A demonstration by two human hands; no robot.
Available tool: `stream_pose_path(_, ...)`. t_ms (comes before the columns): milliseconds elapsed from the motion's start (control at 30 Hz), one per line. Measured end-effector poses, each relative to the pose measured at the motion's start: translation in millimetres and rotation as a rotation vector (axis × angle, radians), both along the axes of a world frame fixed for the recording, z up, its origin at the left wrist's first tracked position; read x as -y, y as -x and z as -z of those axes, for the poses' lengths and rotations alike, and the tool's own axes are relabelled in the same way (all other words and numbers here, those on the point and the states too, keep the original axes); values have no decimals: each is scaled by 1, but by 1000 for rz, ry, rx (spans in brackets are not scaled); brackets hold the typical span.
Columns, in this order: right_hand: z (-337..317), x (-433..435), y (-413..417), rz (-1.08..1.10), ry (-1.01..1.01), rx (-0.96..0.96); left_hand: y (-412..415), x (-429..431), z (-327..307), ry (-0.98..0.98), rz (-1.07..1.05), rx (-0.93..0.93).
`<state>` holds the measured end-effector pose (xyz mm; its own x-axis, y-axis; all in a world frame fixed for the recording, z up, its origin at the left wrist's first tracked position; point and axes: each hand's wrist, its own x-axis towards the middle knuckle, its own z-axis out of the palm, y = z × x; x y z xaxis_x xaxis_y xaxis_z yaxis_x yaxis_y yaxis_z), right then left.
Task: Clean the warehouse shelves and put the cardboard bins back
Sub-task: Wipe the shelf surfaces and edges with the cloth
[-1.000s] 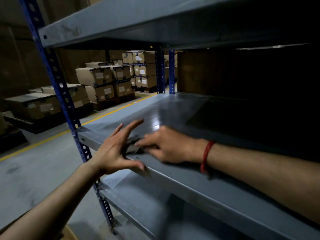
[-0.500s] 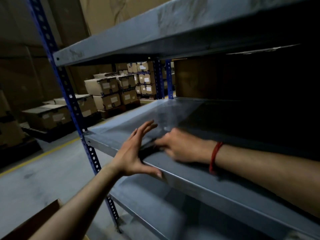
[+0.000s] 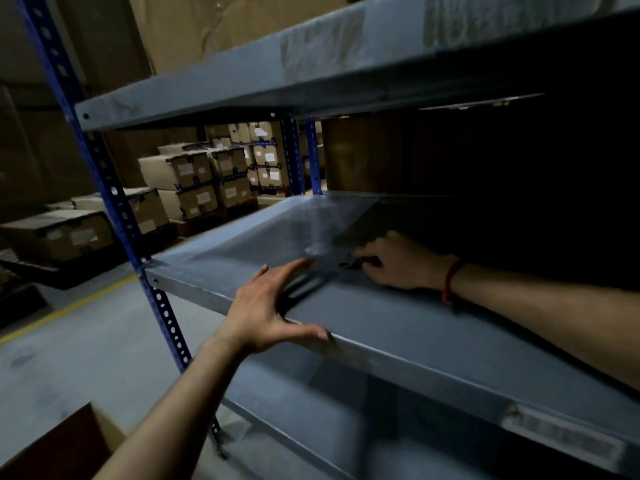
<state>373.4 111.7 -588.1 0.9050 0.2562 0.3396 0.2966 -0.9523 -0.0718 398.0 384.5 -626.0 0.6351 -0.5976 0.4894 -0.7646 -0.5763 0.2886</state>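
The person is wiping the middle shelf (image 3: 450, 344) of a blue and grey metal rack. The left hand (image 3: 263, 306) is spread wide. Its straight fingers lie flat on the shelf top and its thumb rests on the front edge, as if to hold steady. The right hand (image 3: 398, 265) has a red band (image 3: 450, 282) on its wrist and reaches further in. Its fingers are bent down over a small dark rag (image 3: 349, 264) that lies on the shelf. It is dark and blurry there, so I cannot tell how tight the hold is. The far left part of this shelf looks pale and dull, maybe from dust, and the right side is too dark to see. A brown box (image 3: 363, 150) stands at the back. One open cardboard bin (image 3: 52, 445) sits low down by the left arm, off the rack, so it is not back in its place. The top shelf (image 3: 311, 74) has pale smudges on its front, and the bottom shelf (image 3: 311, 410) looks bare. I think the cleaning is only partly done: this shelf is being wiped now, and putting the bins back is not yet started. More stacked boxes (image 3: 194, 181) stand far off across the floor (image 3: 69, 341).
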Motion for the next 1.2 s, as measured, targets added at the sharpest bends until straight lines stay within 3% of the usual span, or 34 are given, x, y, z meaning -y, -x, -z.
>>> stream_pose_path(133,4,-50,74,-252,-179,79,5,2,3,-23,6,66)
stream_pose_path(267,4,-46,77,-285,-180,26,11,1,5,-88,-9,113)
stream_pose_path(433,-11,48,16,171,-140,-108,13,-1,2,-145,-27,99)
stream_pose_path(533,-5,56,10,215,-121,-112,10,0,4,-152,-32,105)
stream_pose_path(733,4,-41,105,-207,-168,10,11,1,4,-199,-23,106)
stream_pose_path(833,3,-32,112,-335,-184,-41,26,10,-1,-280,45,22)
stream_pose_path(1033,-3,89,55,179,-192,-61,73,67,-8,-268,148,-6)
stream_pose_path(1100,1,82,65,196,-195,-40,78,80,-8,-226,122,-89)
stream_pose_path(1200,7,24,117,-17,-177,8,75,83,1,-159,58,9)
